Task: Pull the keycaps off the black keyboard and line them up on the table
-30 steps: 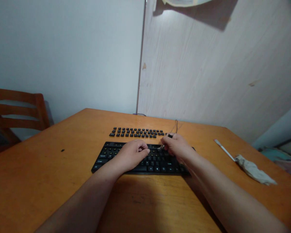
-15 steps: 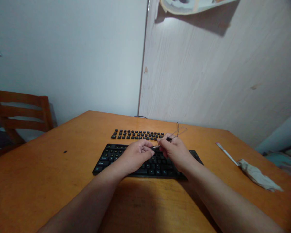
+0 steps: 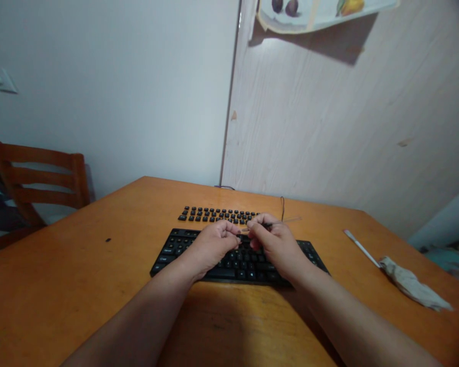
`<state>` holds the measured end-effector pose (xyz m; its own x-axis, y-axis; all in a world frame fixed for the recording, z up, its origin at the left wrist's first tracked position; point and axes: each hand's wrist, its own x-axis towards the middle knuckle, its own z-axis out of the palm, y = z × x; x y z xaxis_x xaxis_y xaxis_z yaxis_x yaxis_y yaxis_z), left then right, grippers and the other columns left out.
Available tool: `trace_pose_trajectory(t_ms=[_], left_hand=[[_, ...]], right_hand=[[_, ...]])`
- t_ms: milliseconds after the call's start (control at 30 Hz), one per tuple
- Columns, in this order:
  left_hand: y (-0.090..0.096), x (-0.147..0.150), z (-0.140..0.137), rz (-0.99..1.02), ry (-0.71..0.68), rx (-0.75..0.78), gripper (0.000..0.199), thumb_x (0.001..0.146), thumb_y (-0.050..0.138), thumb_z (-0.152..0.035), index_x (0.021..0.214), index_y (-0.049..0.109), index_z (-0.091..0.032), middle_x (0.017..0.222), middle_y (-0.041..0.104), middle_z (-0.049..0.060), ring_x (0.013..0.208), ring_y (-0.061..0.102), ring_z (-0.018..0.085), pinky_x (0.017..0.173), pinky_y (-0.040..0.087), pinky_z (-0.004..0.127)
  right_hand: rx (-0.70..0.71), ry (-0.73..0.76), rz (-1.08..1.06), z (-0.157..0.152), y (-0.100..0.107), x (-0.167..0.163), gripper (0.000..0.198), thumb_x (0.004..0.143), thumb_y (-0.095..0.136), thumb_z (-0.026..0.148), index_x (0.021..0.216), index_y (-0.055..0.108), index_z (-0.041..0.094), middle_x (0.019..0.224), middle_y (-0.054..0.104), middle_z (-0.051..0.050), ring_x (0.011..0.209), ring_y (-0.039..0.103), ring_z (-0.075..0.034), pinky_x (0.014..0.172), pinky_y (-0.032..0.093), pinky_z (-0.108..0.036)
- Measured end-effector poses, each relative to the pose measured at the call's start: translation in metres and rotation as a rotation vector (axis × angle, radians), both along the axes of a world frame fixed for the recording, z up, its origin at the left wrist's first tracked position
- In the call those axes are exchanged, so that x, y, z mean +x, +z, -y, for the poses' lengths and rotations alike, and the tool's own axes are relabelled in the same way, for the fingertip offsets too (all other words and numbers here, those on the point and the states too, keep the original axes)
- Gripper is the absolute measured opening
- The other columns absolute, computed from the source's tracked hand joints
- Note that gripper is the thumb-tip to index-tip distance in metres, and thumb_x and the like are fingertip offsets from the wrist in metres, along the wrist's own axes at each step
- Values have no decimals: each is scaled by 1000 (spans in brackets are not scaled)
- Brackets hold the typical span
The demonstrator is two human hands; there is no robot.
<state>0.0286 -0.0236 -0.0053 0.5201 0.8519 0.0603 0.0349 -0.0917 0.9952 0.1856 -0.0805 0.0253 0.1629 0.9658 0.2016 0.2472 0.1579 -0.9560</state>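
Observation:
A black keyboard [image 3: 222, 273] lies on the wooden table, and both hands are over its upper middle. My right hand [image 3: 271, 240] is closed on a keycap puller [image 3: 266, 225] with a dark body and thin wire loops. Its wires stick out behind the fingers, while the other end points toward my left hand. Thumb and fingertips of my left hand [image 3: 218, 242] pinch together at a small black piece that looks like a keycap [image 3: 239, 236], mostly hidden. Beyond the keyboard, loose keycaps [image 3: 205, 219] lie in neat rows. Bare switch places show in the keyboard's upper left part.
A white-handled brush [image 3: 361, 247] and a crumpled pale cloth [image 3: 413, 285] lie to the right. One small dark piece [image 3: 107, 240] rests on the table's left side. A wooden chair [image 3: 46, 176] stands at the left, and the wall rises behind the table.
The view has tipped up slightly and shifted left. The puller has turned, its wire loops now lying flatter behind my right hand. Both hands stay close together over the keyboard.

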Motion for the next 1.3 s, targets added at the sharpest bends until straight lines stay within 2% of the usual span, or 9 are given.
trace_pose_trajectory(t_ms=[200,333,500,633,733,867,1000,1167,1300], left_hand=[[1,-1,-3,42,21,-69,18,73,64,-23,89,58,-17,75,63,0,71,60,13,68,44,26],[2,-2,-3,49,19,-78,18,72,64,-23,88,58,-17,75,62,0,70,60,13,67,44,26],[5,-2,-1,49,15,-81,17,75,63,-22,89,57,-16,76,61,-1,70,60,12,68,44,26],[8,-2,1,66,18,-91,18,75,60,-17,93,56,-16,80,61,-1,69,59,11,66,44,25],[9,-1,2,75,15,-97,19,76,58,-15,95,54,-16,81,61,0,68,60,10,65,44,24],[9,0,4,65,-1,-114,21,76,59,-15,96,53,-15,80,62,0,68,60,11,66,44,24],[9,0,3,62,27,-110,24,77,62,-21,99,54,-16,80,64,1,71,61,13,68,45,26],[8,-4,-4,67,153,-43,22,76,63,-25,96,56,-16,80,65,2,73,60,14,72,44,27],[3,-8,-10,62,196,24,22,77,64,-29,94,59,-17,78,64,2,74,59,15,74,43,28]], right_hand=[[209,-100,209,-4,-5,11,26,90,54,43,81,64,21,80,64,-3,75,60,-18,69,47,-29],[389,-138,374,-10,-13,20,27,94,49,41,80,63,22,96,66,-7,97,59,-22,88,44,-35],[254,71,582,-8,-15,22,30,99,40,39,91,62,21,82,65,-5,77,60,-19,72,44,-31],[249,181,640,-6,-15,21,23,94,52,34,108,64,22,96,70,-4,86,63,-19,77,45,-30],[218,169,670,-6,-16,21,26,88,60,33,112,64,23,97,71,-4,85,64,-19,76,45,-30],[174,165,724,-6,-15,21,20,87,60,31,104,68,23,95,71,-4,86,64,-19,74,44,-29],[140,126,730,-10,-14,27,19,86,60,34,99,70,23,82,69,-1,73,61,-16,65,41,-26],[84,-95,657,-34,-21,63,24,81,63,37,97,71,19,74,65,0,65,55,-14,58,36,-24],[-32,-147,753,-56,-29,90,24,79,63,39,89,71,19,63,60,1,58,51,-14,53,32,-24]])
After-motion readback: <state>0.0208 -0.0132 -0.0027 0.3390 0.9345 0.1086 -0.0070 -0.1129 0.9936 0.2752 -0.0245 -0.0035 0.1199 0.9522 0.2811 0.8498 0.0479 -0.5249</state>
